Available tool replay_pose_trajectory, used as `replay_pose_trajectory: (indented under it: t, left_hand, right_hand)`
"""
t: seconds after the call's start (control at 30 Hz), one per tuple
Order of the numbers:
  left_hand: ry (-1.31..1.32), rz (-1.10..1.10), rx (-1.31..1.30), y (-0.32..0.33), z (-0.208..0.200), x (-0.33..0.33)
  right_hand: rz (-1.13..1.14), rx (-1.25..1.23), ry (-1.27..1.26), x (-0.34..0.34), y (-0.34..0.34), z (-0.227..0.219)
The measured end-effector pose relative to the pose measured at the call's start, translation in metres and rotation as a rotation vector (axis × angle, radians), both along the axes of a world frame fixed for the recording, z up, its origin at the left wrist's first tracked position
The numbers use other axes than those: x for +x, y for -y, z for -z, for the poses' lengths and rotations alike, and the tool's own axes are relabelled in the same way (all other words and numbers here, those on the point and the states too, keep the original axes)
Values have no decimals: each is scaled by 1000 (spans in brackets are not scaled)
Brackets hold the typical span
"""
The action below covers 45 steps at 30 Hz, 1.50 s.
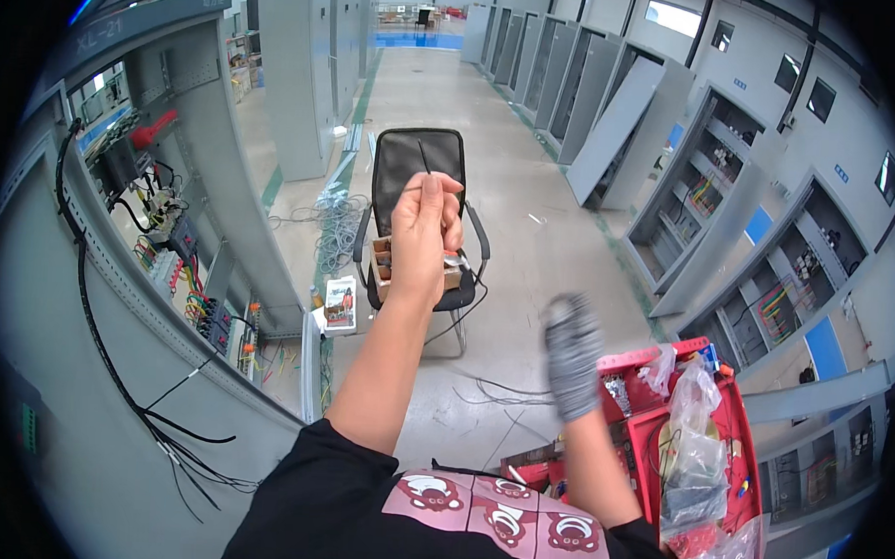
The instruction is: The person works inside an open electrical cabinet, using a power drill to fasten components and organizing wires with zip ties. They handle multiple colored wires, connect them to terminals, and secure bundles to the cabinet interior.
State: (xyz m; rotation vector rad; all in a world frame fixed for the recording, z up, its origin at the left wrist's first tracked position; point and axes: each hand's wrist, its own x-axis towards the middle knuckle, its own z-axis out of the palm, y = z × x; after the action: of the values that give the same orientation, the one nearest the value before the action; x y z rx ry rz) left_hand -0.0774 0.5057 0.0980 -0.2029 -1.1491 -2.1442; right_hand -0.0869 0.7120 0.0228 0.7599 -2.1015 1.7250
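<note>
My left hand (428, 224) is bare and raised in front of the office chair, closed in a pinch. From between its thumb and fingers a thin black wire (423, 155) sticks up. My right hand (571, 357), in a grey knitted glove, is off to the right beside a red tool cart (644, 428); motion smears its fingers. Behind my left hand stands the black mesh chair (393, 157), with a cardboard box (380, 267) of small parts on its seat.
On the left stands an open grey electrical cabinet (192, 79) with wired breakers (183, 236) and hanging black cables (92, 309). Plastic bags (697, 400) lie in the cart. Loose grey wire coils (340, 225) are on the floor. More cabinets (691, 190) line the right wall.
</note>
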Motion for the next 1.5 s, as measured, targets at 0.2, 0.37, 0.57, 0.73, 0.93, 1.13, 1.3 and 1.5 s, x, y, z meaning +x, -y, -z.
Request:
replay_pose_trajectory:
  t: [0.2,0.37,0.57,0.73,0.93,1.13,1.3,1.5]
  left_hand:
    - [114,-128,-44,38,37,-5]
    - [223,-245,-285,69,52,13]
    - [320,52,-332,23,84,10]
    - [420,126,-398,-12,96,5]
    - [421,322,-491,-57,95,10]
    - [472,644,-622,-96,104,22]
    - [520,951,-587,-122,105,40]
    - [594,706,-440,-94,107,50]
  right_hand:
    - [-268,-592,110,13,-93,-126]
    - [-427,-815,229,-30,-231,-109]
    - [158,-1048,561,-46,-403,10]
    - [728,-774,785,0,-436,51]
    - [935,-292,872,49,-431,25]
    - [731,-40,117,73,-271,-4]
    - [-74,249,447,55,-106,16]
    - [-316,39,500,32,-55,33]
